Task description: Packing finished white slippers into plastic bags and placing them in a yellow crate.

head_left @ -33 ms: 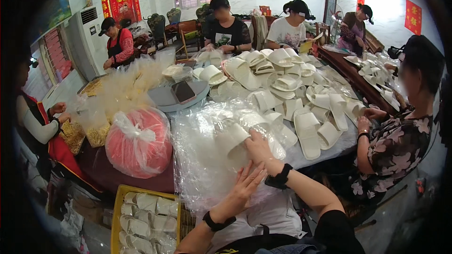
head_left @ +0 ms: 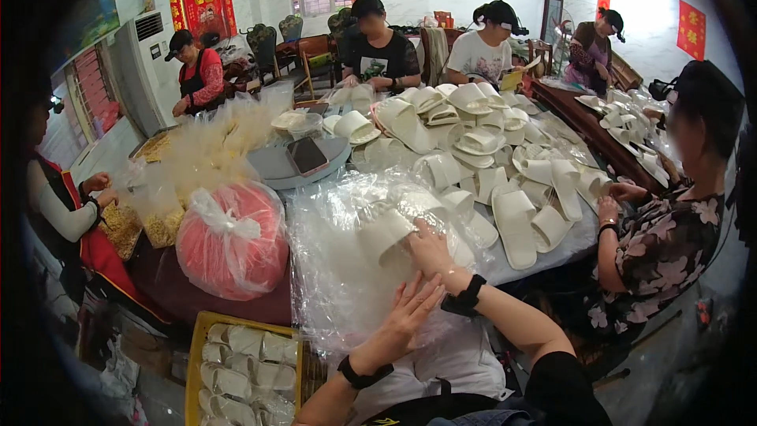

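My right hand (head_left: 430,251) has its fingers curled at the near end of a white slipper (head_left: 385,238), which lies over a stack of clear plastic bags (head_left: 331,276). How far the slipper sits inside a bag is hard to tell through the shiny film. Close below, my left hand (head_left: 406,317) is open, its fingers stretched out and their tips beside my right wrist. Another white slipper (head_left: 418,203) shows under clear film just beyond my right hand. A big heap of white slippers (head_left: 473,138) covers the table ahead and to the right.
A tied clear bag with something pink-red (head_left: 233,244) stands left of the plastic. Beyond it are a grey lid (head_left: 268,164) with a phone (head_left: 306,155) and bags of yellow pieces (head_left: 158,213). A yellow crate (head_left: 195,363) of wrapped slippers sits lower left. Several people work around the tables.
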`<state>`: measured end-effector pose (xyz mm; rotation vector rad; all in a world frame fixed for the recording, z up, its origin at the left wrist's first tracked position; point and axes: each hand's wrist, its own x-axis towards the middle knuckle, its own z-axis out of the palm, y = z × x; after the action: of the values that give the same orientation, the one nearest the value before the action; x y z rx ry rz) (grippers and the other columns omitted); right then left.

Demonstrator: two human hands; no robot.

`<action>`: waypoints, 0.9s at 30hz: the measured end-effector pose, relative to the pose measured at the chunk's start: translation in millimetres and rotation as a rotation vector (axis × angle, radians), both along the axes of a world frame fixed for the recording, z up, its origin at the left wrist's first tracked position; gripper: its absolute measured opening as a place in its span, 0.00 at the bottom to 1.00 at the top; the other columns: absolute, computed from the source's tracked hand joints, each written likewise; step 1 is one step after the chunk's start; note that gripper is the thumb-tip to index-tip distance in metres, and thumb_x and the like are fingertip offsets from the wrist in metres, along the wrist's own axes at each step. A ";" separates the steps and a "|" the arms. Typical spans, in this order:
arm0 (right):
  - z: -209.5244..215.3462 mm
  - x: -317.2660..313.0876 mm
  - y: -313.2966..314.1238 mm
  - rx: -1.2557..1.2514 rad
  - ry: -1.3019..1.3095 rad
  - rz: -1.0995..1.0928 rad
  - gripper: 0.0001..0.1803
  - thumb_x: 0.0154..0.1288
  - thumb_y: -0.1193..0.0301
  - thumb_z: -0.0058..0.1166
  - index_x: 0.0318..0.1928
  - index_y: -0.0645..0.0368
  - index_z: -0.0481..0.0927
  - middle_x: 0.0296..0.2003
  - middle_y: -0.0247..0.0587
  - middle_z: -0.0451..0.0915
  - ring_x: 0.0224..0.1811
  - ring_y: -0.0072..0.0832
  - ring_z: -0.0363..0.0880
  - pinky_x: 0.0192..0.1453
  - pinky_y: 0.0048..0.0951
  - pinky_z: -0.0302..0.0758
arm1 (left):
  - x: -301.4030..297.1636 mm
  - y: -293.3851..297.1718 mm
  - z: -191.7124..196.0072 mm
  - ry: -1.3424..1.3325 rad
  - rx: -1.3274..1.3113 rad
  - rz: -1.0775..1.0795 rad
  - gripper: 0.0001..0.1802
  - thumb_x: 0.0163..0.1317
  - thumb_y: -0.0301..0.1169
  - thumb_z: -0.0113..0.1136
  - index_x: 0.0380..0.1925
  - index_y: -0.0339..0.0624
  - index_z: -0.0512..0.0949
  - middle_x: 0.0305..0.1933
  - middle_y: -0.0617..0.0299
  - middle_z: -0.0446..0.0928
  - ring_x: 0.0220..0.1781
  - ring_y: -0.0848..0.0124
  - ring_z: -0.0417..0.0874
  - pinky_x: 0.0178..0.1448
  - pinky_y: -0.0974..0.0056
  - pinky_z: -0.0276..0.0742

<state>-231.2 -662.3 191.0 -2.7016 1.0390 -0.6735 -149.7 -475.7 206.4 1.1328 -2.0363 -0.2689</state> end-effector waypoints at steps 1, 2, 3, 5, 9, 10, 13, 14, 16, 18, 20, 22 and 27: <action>-2.8 6.9 0.3 0.018 0.000 -0.008 0.12 0.64 0.71 0.55 0.46 0.63 0.80 0.65 0.59 0.69 0.66 0.55 0.71 0.67 0.52 0.73 | 5.9 0.2 -3.6 0.031 -0.004 0.001 0.49 0.52 0.09 0.51 0.78 0.40 0.56 0.85 0.51 0.50 0.87 0.46 0.42 0.83 0.34 0.37; -5.2 12.9 1.3 0.034 0.001 -0.014 0.13 0.64 0.71 0.55 0.47 0.62 0.80 0.64 0.58 0.70 0.66 0.55 0.70 0.66 0.54 0.72 | 11.8 2.0 -6.2 0.038 -0.017 0.004 0.49 0.52 0.09 0.51 0.78 0.40 0.56 0.85 0.51 0.50 0.87 0.46 0.42 0.83 0.34 0.37; -8.3 17.9 5.2 -0.082 -0.031 0.002 0.13 0.67 0.71 0.53 0.48 0.62 0.81 0.62 0.58 0.72 0.62 0.57 0.73 0.64 0.57 0.72 | 16.0 8.3 -5.4 0.026 -0.013 0.019 0.49 0.51 0.10 0.52 0.78 0.39 0.57 0.85 0.51 0.50 0.86 0.45 0.43 0.83 0.34 0.37; -6.3 23.6 1.8 -0.043 -0.035 0.021 0.12 0.68 0.71 0.53 0.49 0.62 0.81 0.61 0.61 0.72 0.61 0.58 0.74 0.63 0.58 0.72 | 17.5 15.8 -3.7 0.030 -0.029 0.035 0.48 0.51 0.10 0.53 0.77 0.39 0.58 0.85 0.52 0.51 0.86 0.45 0.43 0.83 0.35 0.38; 4.9 48.1 0.1 0.019 -0.303 0.080 0.13 0.71 0.70 0.54 0.51 0.63 0.78 0.58 0.67 0.73 0.62 0.61 0.72 0.62 0.62 0.68 | 22.2 23.0 -6.7 0.029 0.010 0.081 0.47 0.49 0.10 0.53 0.75 0.39 0.62 0.84 0.54 0.53 0.86 0.45 0.45 0.83 0.35 0.40; 6.5 54.8 2.8 -0.031 -0.445 0.096 0.14 0.71 0.69 0.55 0.53 0.62 0.78 0.59 0.68 0.73 0.63 0.62 0.70 0.64 0.62 0.67 | 23.8 24.5 -9.2 0.083 0.011 0.075 0.45 0.49 0.09 0.50 0.73 0.40 0.66 0.83 0.54 0.55 0.86 0.47 0.45 0.83 0.36 0.39; -15.5 70.1 -10.5 -0.143 -0.242 0.072 0.18 0.71 0.67 0.54 0.57 0.62 0.77 0.64 0.67 0.70 0.66 0.61 0.69 0.65 0.64 0.65 | 30.0 23.0 -15.9 -0.018 -0.040 0.091 0.50 0.47 0.13 0.62 0.76 0.42 0.61 0.84 0.55 0.52 0.86 0.44 0.46 0.82 0.35 0.44; -18.3 69.8 -14.6 -0.142 -0.237 0.076 0.18 0.71 0.67 0.54 0.57 0.62 0.77 0.64 0.67 0.70 0.66 0.61 0.69 0.65 0.64 0.65 | 30.2 23.1 -14.5 -0.013 -0.039 0.095 0.50 0.47 0.13 0.62 0.76 0.42 0.61 0.84 0.55 0.52 0.86 0.44 0.46 0.82 0.35 0.44; -8.5 69.2 -18.5 0.061 0.128 0.065 0.21 0.72 0.66 0.53 0.62 0.59 0.75 0.70 0.65 0.65 0.71 0.57 0.66 0.66 0.67 0.62 | 33.7 26.9 -3.2 -0.152 -0.009 0.100 0.47 0.53 0.16 0.62 0.76 0.45 0.61 0.84 0.54 0.53 0.85 0.43 0.47 0.82 0.34 0.44; 4.1 57.1 -16.0 0.148 0.178 0.130 0.26 0.73 0.64 0.54 0.68 0.54 0.72 0.74 0.60 0.61 0.76 0.56 0.62 0.66 0.70 0.60 | 35.1 33.3 3.1 -0.096 -0.004 0.100 0.44 0.54 0.16 0.60 0.75 0.44 0.64 0.84 0.53 0.54 0.85 0.43 0.48 0.82 0.34 0.44; 3.2 36.8 0.1 -0.132 0.202 0.125 0.31 0.73 0.60 0.55 0.74 0.44 0.68 0.76 0.56 0.59 0.77 0.60 0.58 0.68 0.70 0.60 | 33.1 39.8 1.1 -0.026 0.022 0.091 0.41 0.56 0.16 0.57 0.74 0.42 0.66 0.83 0.52 0.54 0.84 0.43 0.50 0.81 0.34 0.45; 10.4 2.4 11.9 -0.144 0.251 0.157 0.33 0.73 0.58 0.56 0.76 0.35 0.65 0.77 0.55 0.57 0.78 0.62 0.56 0.67 0.70 0.61 | 39.4 40.8 -0.2 0.081 0.008 0.122 0.43 0.54 0.20 0.59 0.75 0.46 0.65 0.82 0.48 0.55 0.84 0.43 0.53 0.81 0.34 0.48; 58.1 -79.7 68.1 0.025 0.532 0.049 0.29 0.71 0.62 0.58 0.72 0.41 0.71 0.75 0.47 0.65 0.68 0.58 0.72 0.67 0.64 0.67 | 60.3 37.3 -1.6 -0.095 0.121 0.221 0.47 0.51 0.18 0.60 0.76 0.47 0.63 0.81 0.46 0.58 0.83 0.43 0.53 0.81 0.35 0.48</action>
<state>-310.9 -594.2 249.1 -2.9419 1.0600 0.0830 -89.4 -438.5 204.9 1.4576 -1.9770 -0.2328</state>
